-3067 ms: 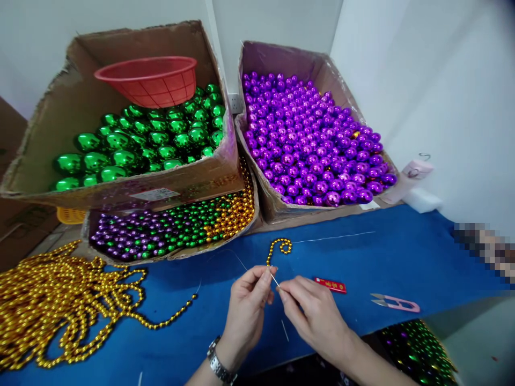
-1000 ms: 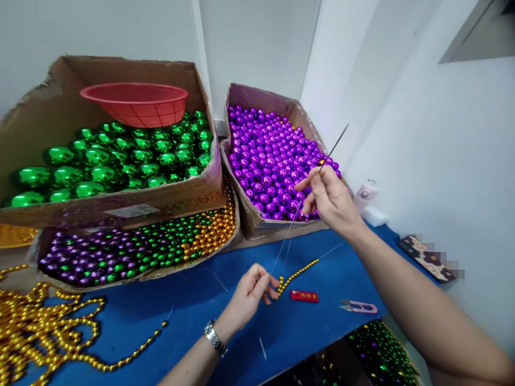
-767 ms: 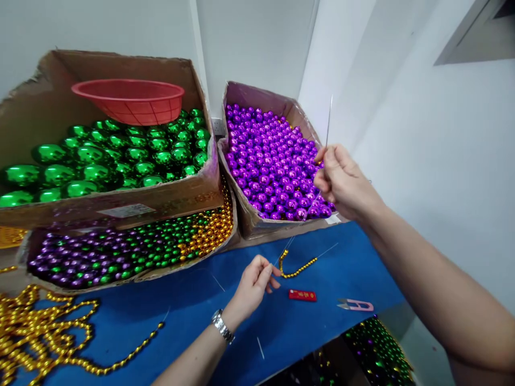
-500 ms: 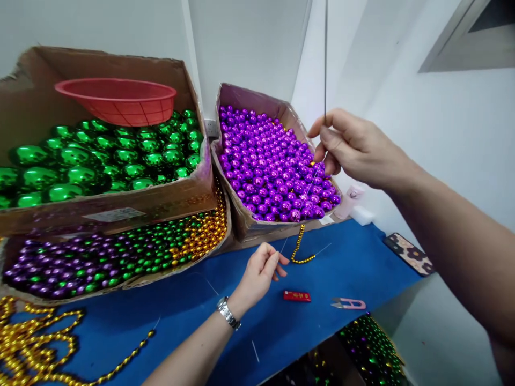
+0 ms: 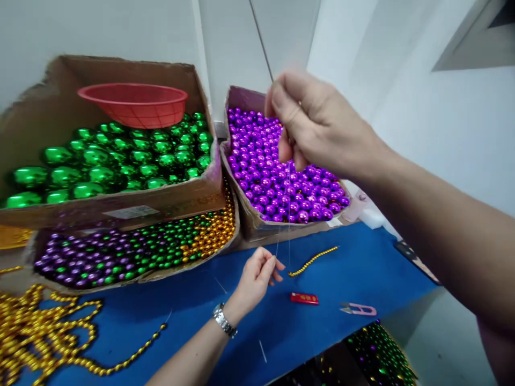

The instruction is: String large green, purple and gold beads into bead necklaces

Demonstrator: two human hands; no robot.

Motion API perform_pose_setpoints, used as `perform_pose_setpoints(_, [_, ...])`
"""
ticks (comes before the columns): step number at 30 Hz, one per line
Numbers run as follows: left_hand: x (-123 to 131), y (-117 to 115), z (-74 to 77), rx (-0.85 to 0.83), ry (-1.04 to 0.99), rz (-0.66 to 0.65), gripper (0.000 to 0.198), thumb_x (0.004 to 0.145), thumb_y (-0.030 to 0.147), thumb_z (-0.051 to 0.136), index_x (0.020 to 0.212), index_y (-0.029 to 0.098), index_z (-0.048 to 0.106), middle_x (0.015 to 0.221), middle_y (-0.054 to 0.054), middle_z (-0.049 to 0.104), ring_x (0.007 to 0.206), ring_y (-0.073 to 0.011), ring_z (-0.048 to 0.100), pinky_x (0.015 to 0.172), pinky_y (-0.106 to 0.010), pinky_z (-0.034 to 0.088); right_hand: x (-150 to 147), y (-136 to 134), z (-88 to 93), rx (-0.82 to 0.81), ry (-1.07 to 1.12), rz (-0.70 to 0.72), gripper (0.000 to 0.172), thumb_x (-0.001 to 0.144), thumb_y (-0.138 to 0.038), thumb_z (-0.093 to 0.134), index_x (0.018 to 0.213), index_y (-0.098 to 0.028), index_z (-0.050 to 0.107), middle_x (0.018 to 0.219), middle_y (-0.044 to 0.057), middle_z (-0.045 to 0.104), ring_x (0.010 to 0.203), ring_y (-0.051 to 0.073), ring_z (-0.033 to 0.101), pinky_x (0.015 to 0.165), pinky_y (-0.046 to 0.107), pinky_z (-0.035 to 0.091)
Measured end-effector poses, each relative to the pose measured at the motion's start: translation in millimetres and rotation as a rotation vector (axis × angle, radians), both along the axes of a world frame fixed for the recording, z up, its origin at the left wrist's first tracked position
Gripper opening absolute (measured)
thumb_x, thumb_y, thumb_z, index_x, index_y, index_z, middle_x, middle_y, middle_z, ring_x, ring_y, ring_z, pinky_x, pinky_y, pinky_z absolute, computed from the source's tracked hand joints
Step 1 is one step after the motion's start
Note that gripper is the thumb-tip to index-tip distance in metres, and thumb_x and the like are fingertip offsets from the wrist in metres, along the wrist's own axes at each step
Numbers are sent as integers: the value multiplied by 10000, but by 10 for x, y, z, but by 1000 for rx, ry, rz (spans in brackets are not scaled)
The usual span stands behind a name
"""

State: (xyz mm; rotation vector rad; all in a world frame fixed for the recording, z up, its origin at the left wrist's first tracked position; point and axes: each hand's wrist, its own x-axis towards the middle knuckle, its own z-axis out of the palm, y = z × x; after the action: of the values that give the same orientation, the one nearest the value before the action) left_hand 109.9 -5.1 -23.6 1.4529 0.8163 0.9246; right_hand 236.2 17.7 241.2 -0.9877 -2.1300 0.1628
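My right hand (image 5: 317,126) is raised in front of the box of purple balls (image 5: 281,166), fingers pinched on a long thin needle (image 5: 261,40) that points up and to the left. A fine thread (image 5: 288,214) runs from it down to the blue table. My left hand (image 5: 257,276), with a watch on the wrist, rests low on the table and pinches the thread near a short string of small gold beads (image 5: 314,260). The bead string lies straight on the cloth just right of that hand.
A box of large green balls (image 5: 108,161) holds a red basket (image 5: 134,102). Below it is a tray of small purple, green and gold beads (image 5: 137,249). Gold bead chains (image 5: 44,332) pile at the left. A red packet (image 5: 304,298) and pink snips (image 5: 360,309) lie on the blue cloth (image 5: 193,316).
My right hand has risen and swung left towards the camera, drawing the needle and thread up. The gold bead string has dropped flat and straightened. My left hand has stayed pinched in place.
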Motion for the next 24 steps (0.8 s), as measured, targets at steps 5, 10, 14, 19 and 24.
perform_pose_setpoints(5, [-295,-122,-466,144,400,-6,235,949,348,307,819,210,445,815,-53,674,641,-155,647,574,-257,461,-176,30,-541,-166,7,122,232,999,-323,375,945,-198,563,618,-63,477,475,35,439,461,151,328])
perform_pose_setpoints(10, [-647,-286,-724,226,647,43,187,883,353,450,786,212,529,745,-80,658,664,-228,627,626,-321,435,-256,-4,-1029,-422,100,134,211,996,-326,376,1037,-236,561,639,-49,466,482,75,412,425,183,314])
perform_pose_setpoints(14, [-1022,-412,-450,367,815,-29,229,892,392,445,841,220,586,819,-87,662,706,-224,621,640,-302,439,-206,-125,-1324,-496,161,42,235,991,-386,371,1109,-266,534,665,-43,493,552,105,506,509,222,408])
perform_pose_setpoints(19, [-1574,-151,288,493,727,86,219,918,318,434,890,242,637,785,-42,674,688,-180,624,612,-251,432,-163,-299,-1783,-524,164,21,216,983,-357,394,1094,-273,559,711,-16,549,621,134,567,588,262,463])
perform_pose_setpoints(24, [-1898,606,444,530,1082,261,229,920,300,403,929,229,621,844,-52,686,764,-203,644,668,-269,442,-314,-404,-2041,-570,349,-3,197,972,-344,418,1077,-272,569,703,-18,535,554,125,559,533,245,480])
